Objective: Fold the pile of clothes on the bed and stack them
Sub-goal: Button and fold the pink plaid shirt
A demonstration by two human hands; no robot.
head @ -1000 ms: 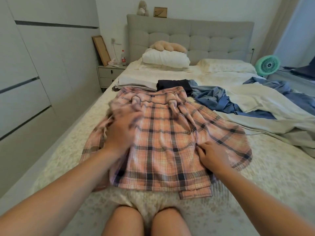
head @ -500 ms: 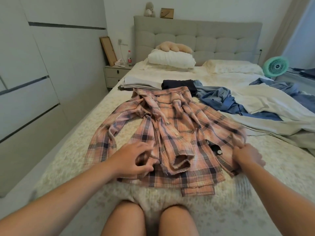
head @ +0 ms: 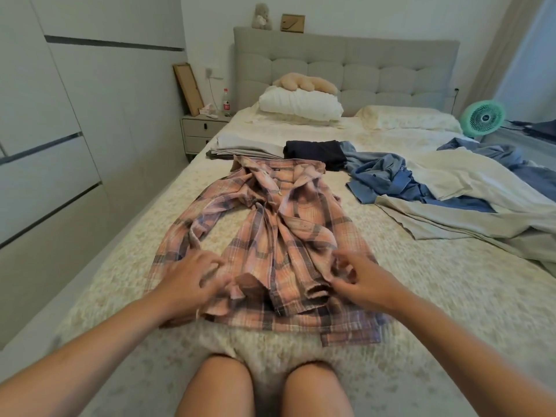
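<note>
Since half a second ago the right hand has come in from the shirt's right edge to its middle, and the right side of the pink plaid shirt now lies folded over the body, while the left hand has slid a little toward the hem. Its fingers are curled down onto the cloth beside a cuff; motion blur hides whether that grip actually pinches fabric, so I cannot tell. At the right grip, thumb and fingers pinch a bunched fold of plaid just beside the doubled-over sleeve cuff. Between the two grips lie both cuffs, and beyond them the shirt stretches away on the bed to its collar. Past the collar sit a folded grey stack and a folded dark garment. Far to the right grip's outer side lie a crumpled blue shirt and a pale garment, unfolded.
</note>
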